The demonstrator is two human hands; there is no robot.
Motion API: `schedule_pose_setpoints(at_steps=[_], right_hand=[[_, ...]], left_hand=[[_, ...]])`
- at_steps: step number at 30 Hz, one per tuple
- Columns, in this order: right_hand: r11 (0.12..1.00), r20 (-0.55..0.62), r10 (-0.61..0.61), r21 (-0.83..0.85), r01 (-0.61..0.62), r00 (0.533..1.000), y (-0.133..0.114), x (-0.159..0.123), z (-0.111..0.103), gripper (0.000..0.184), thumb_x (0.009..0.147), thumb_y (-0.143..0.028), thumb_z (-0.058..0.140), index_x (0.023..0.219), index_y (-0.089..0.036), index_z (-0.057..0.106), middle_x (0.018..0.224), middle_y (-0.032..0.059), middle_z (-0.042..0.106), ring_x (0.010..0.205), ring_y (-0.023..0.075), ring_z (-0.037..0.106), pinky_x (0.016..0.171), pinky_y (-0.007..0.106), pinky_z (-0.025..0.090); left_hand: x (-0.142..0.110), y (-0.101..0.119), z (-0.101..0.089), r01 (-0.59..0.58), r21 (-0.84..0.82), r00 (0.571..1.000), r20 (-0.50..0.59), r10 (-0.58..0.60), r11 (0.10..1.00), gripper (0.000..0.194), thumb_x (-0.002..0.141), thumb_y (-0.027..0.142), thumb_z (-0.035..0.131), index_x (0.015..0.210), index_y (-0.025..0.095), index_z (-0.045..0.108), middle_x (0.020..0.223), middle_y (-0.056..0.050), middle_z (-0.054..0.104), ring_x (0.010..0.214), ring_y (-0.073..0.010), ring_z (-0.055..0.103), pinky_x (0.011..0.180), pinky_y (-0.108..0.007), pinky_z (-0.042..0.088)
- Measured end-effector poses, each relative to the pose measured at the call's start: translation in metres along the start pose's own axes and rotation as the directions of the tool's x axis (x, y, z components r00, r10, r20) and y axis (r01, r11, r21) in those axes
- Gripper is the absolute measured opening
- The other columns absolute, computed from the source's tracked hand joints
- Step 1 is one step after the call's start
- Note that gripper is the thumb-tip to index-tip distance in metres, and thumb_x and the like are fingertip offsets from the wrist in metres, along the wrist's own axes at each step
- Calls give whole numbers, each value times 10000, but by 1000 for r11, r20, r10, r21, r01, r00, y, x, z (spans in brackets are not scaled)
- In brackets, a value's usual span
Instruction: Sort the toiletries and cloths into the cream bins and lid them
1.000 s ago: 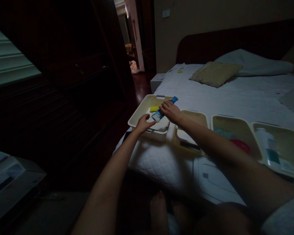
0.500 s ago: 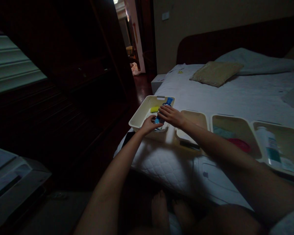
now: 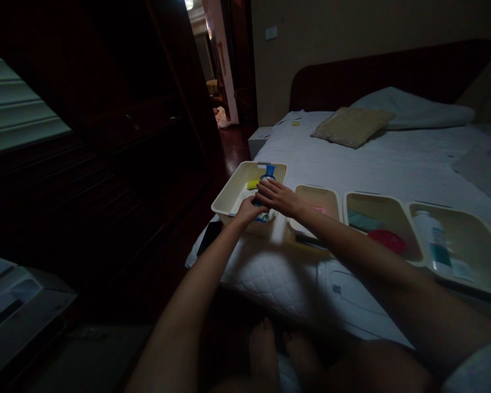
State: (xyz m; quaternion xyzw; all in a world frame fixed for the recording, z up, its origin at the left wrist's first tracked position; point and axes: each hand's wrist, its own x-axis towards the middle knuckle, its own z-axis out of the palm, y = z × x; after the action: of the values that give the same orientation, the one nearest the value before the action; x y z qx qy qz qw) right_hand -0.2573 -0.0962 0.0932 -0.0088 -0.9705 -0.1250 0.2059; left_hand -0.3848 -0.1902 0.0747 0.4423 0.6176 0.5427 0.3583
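Head view: both hands close on a blue bottle [image 3: 268,173] at the right part of the basket [image 3: 228,195]. The right hand [image 3: 280,198] wraps its near side; the left hand [image 3: 249,210] cups it lower down, fingertips partly hidden. A second ago the bottle slanted toward the basket's far right corner; now it is nearly upright, cap up, beside the basket's yellow item [image 3: 252,184]. Whether it touches the basket's bottom, I cannot tell.

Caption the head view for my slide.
Left hand and right hand around a blue-topped bottle at a cream basket on a bed.
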Motion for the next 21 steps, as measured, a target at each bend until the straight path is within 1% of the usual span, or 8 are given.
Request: schedule_pose_setpoints(at_steps=[5, 8, 11, 13, 14, 16, 19, 21], right_hand=[[975, -110, 222, 37, -219, 969, -7, 0, -1, 424, 865, -79, 375, 1278, -130, 458, 1412, 170, 373, 1351, 252, 254, 1054, 496, 282], [872, -216, 486, 181, -454, 847, -7, 4, 0, 494, 821, -57, 361, 1309, -112, 419, 1385, 181, 392, 1315, 252, 309, 1030, 461, 320], [601, -160, 774, 491, -630, 613, -3, 13, 3, 495, 810, -152, 410, 1303, -112, 399, 1266, 186, 498, 1168, 248, 471, 938, 424, 412], [319, 57, 875, 681, -659, 481, -1, 19, 4, 444, 842, -276, 403, 1262, -132, 418, 1177, 167, 562, 1044, 226, 555, 844, 382, 469], [191, 176, 872, 736, -650, 456, 0, 21, 4, 428, 864, -338, 371, 1242, -144, 427, 1159, 158, 576, 1001, 211, 579, 803, 358, 484], [51, 343, 803, 775, -630, 487, -2, 22, 1, 448, 898, -428, 278, 1226, -164, 431, 1168, 148, 580, 971, 188, 600, 759, 324, 495], [44, 414, 715, 778, -627, 563, -10, 23, -5, 486, 907, -489, 234, 1219, -178, 438, 1195, 145, 571, 984, 174, 601, 756, 305, 493], [-43, 447, 688, 812, -582, 572, -16, 23, -8, 463, 892, -498, 314, 1189, -175, 463, 1224, 140, 556, 1009, 166, 591, 785, 298, 488]], left_hand=[[-4, 0, -3, 64, -46, 997, -49, -66, 997, 361, 517, 272, 747, 823, 122, 626, 770, -36, 655, 716, -160, 609, 724, -306, 486], [-7, -2, -8, 88, -71, 995, -41, -91, 994, 455, 497, 345, 776, 870, 127, 635, 811, -50, 663, 718, -165, 614, 725, -320, 490], [-10, -3, -12, 107, -109, 993, -32, -111, 988, 508, 470, 360, 797, 888, 122, 632, 838, -62, 670, 720, -168, 619, 727, -325, 496], [-10, -5, -14, 116, -120, 992, -38, -122, 986, 509, 469, 355, 801, 886, 119, 629, 841, -65, 671, 710, -165, 620, 722, -323, 499], [-10, -7, -15, 120, -122, 991, -41, -126, 985, 510, 473, 353, 801, 891, 118, 628, 846, -68, 672, 705, -163, 621, 719, -323, 499], [-9, -9, -16, 121, -121, 991, -37, -127, 985, 520, 489, 357, 797, 917, 116, 628, 866, -76, 672, 699, -161, 623, 715, -325, 500], [-9, -12, -18, 113, -100, 993, -17, -115, 989, 541, 505, 369, 792, 955, 114, 631, 879, -80, 673, 704, -157, 623, 720, -320, 496], [-9, -12, -18, 106, -75, 994, 4, -106, 991, 540, 504, 370, 794, 951, 112, 636, 860, -74, 672, 705, -153, 620, 727, -312, 490]])
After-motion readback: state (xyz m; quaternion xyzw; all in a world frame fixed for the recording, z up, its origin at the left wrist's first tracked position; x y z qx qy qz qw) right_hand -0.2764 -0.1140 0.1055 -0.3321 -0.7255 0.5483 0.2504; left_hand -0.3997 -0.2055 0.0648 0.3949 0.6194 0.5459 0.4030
